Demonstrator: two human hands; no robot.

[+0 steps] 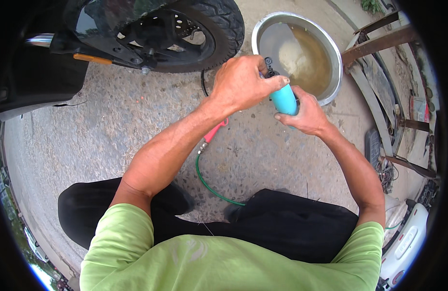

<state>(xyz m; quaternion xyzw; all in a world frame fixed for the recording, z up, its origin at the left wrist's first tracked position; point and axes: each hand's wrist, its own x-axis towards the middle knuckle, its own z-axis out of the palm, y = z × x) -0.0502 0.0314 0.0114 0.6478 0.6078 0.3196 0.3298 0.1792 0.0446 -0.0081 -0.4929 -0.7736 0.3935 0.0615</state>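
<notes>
Both hands are raised over the ground between the motorbike wheel and the basin, holding a turquoise cylinder [284,101] with a black fitting [269,67] at its upper end. I cannot make out its exact kind. My left hand [241,81] is closed around the upper part by the black fitting, its thumb lying across the top of the turquoise body. My right hand [306,114] grips the lower part from the right, thumb underneath and fingers behind. The cylinder tilts, its black end pointing away from me. Part of it is hidden by my fingers.
A motorbike wheel [229,29] with a black tyre stands at far left. Murky water fills a metal basin [336,72] at far right. A red-handled air tool [215,131] on a green hose [204,183] lies below my left forearm. A rusty metal frame [379,41] stands right.
</notes>
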